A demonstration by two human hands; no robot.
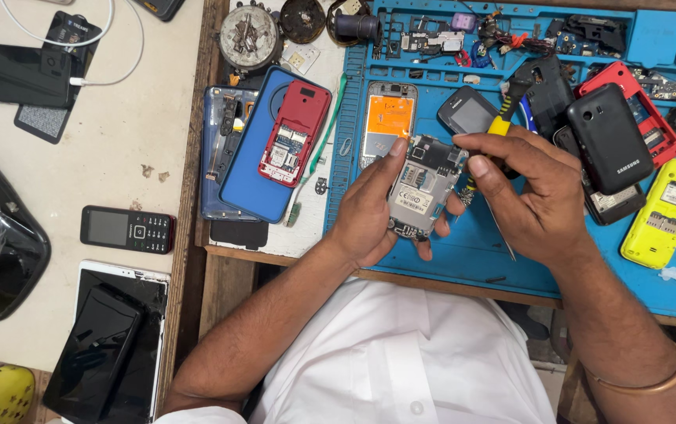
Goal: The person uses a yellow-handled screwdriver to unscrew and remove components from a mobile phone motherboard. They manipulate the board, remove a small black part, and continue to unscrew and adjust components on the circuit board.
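Observation:
My left hand (369, 212) grips an opened phone body (420, 188), its silver circuit side facing up, above a blue work mat (463, 251). My right hand (530, 188) holds a screwdriver with a yellow and black handle (504, 114); its tip meets the phone's right edge near my thumb. The shaft is mostly hidden by my fingers.
An orange-screened phone frame (387, 122), a small grey phone (467, 110), a black phone (609, 137), a red shell (652, 118) and a yellow phone back (668, 212) lie on the mat. A red phone (297, 133) rests on a blue cover (255, 165). Tablets and phones sit at left.

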